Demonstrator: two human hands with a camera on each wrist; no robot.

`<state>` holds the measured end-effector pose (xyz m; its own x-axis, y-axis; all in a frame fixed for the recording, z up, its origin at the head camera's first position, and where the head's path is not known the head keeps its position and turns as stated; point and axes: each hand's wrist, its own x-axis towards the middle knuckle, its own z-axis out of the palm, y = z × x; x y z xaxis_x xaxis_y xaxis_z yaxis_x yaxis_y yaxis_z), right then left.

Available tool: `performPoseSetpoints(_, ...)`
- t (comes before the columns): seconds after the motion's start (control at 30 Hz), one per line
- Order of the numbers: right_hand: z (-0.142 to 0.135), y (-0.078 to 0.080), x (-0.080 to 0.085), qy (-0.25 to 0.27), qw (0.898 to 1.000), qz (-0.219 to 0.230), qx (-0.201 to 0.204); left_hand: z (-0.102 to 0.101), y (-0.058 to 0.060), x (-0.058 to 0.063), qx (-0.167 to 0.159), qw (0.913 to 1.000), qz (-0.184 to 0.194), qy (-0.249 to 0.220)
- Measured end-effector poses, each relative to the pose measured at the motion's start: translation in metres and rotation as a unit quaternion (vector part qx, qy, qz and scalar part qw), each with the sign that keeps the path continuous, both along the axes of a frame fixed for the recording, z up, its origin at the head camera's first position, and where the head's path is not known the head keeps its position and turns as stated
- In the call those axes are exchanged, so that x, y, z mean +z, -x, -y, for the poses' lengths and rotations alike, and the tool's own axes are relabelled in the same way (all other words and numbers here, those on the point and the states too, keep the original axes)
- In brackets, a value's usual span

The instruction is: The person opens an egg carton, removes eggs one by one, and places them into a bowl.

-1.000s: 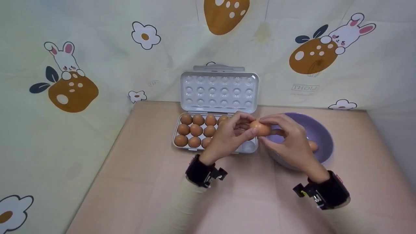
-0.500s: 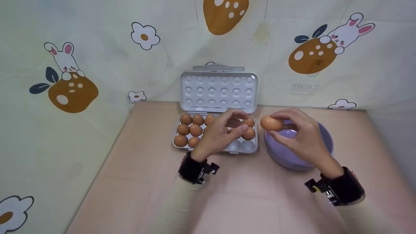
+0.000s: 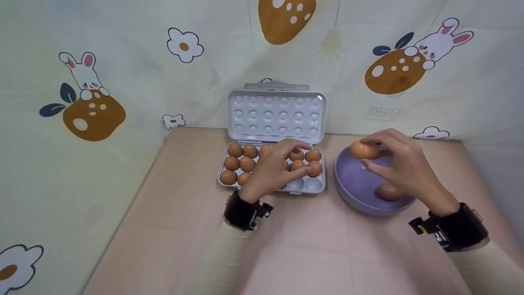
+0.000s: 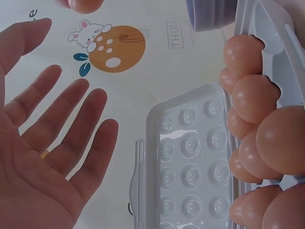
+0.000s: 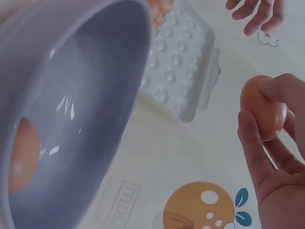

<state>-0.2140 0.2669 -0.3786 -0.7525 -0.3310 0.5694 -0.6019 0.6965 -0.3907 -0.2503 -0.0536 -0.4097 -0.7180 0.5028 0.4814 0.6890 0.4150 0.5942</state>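
Note:
Between the thumb and fingers of my right hand (image 3: 405, 168) a brown egg (image 3: 363, 150) is pinched, held over the purple bowl (image 3: 348, 186). Another brown egg (image 5: 24, 157) lies inside that bowl. My left hand (image 3: 272, 170) hovers above the egg carton (image 3: 220, 182), its fingers spread and relaxed with nothing in them, as the left wrist view shows. Rows of brown eggs (image 3: 231, 163) fill most of the carton's cups. Two cups (image 3: 312, 184) at its front right hold no egg. Part of the carton is hidden behind my left hand.
The carton's dimpled lid (image 3: 276, 116) stands raised at the back, near the patterned wall cloth (image 3: 204, 90). The bowl sits just right of the carton on the pinkish table cover (image 3: 303, 237).
Both hands were at the egg one second ago. The left let go and drew back left over the carton, while the right carried the egg rightward over the bowl.

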Motion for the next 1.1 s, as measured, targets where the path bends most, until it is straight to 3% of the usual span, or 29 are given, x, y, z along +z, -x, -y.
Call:
performPoseSetpoints(0.13,-0.010,0.006,-0.003,-0.052,0.999,-0.007,0.005,0.001,0.001,-0.001,0.020,0.9992,-0.022,0.026)
performPoseSetpoints(0.3,-0.022,0.014,-0.011,-0.120,0.992,0.004,0.021,0.004,0.002,-0.002,0.038,0.9977,-0.021,0.052)
performPoseSetpoints(0.53,-0.034,0.022,-0.015,-0.196,0.974,0.115,0.021,0.008,0.003,-0.004,0.047,0.9961,-0.021,0.072)
performPoseSetpoints(0.9,-0.041,0.036,-0.033,-0.248,0.941,0.229,0.018,0.007,0.004,-0.006,0.050,0.9953,-0.024,0.079)
performPoseSetpoints(1.1,-0.042,0.041,-0.045,-0.252,0.942,0.219,0.034,0.007,0.004,-0.008,0.052,0.9943,-0.025,0.089)
